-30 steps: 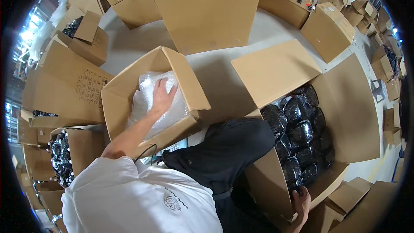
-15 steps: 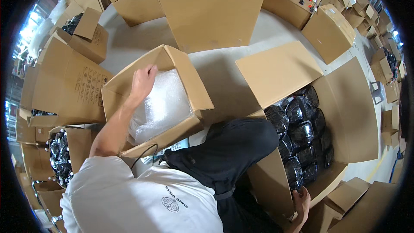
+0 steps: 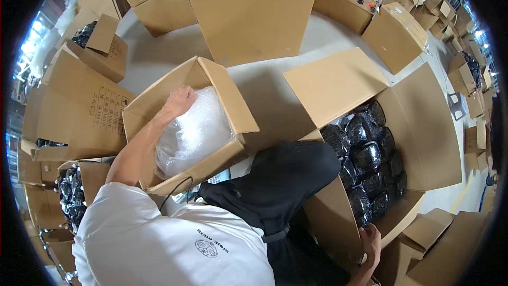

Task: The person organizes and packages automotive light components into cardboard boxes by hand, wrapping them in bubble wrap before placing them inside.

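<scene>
My left hand [image 3: 181, 100] is in an open cardboard box [image 3: 231, 92], its fingers curled at the far edge of a clear bubble wrap sheet [image 3: 198, 127]. The sheet covers whatever lies beneath it. On the right, my right hand [image 3: 371, 238] reaches into a second open cardboard box [image 3: 423, 132] at its near corner. Its fingers are bent beside the lowest of the shiny black plastic-wrapped bundles [image 3: 366, 159], which fill that box in rows. The fingertips are partly hidden, so what they grip is unclear.
A tall carton [image 3: 254, 21] stands ahead, and a printed carton [image 3: 84, 106] stands at left. Below that, a box holds black-and-white bundled parts [image 3: 72, 193]. A box flap [image 3: 336, 85] sticks out between the two working boxes. My bent knee [image 3: 312, 167] lies between them.
My left hand has lowered slightly toward the bubble wrap, and its wrist has turned. My right hand stays at the box corner. The whole view has shifted slightly.
</scene>
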Tool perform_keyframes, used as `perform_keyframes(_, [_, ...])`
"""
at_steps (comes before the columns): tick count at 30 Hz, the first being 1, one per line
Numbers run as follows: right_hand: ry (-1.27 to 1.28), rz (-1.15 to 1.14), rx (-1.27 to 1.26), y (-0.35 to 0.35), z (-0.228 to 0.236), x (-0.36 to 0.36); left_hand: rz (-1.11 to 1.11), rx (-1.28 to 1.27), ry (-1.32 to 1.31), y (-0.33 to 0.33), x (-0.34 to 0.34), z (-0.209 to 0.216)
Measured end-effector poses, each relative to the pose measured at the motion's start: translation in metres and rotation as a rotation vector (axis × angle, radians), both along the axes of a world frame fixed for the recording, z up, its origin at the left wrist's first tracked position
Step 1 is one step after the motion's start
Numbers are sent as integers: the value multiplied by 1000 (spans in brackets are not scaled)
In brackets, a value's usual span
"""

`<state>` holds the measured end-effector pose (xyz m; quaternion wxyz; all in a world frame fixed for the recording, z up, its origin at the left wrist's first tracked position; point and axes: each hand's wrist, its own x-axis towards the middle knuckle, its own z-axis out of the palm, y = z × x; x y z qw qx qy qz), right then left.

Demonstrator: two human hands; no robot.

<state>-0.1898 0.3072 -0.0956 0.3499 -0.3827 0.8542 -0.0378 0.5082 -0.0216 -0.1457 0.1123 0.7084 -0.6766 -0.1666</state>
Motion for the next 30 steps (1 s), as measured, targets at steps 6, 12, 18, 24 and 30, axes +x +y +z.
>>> perform_keyframes(6, [-19,69,-193,-8,-3,-4,-266,394,-264,34,4,-83])
perform_keyframes(12, [9,45,-135,-8,2,14,-108,-131,-3,13,-34,122])
perform_keyframes(18, [18,84,-609,-67,52,83,-213,-249,792,11,-78,267])
perform_keyframes(24, [-392,447,-840,-146,97,237,-338,-152,1206,22,-102,324])
perform_keyframes(30, [-1095,314,-776,-204,60,275,-365,-539,1552,46,-119,334])
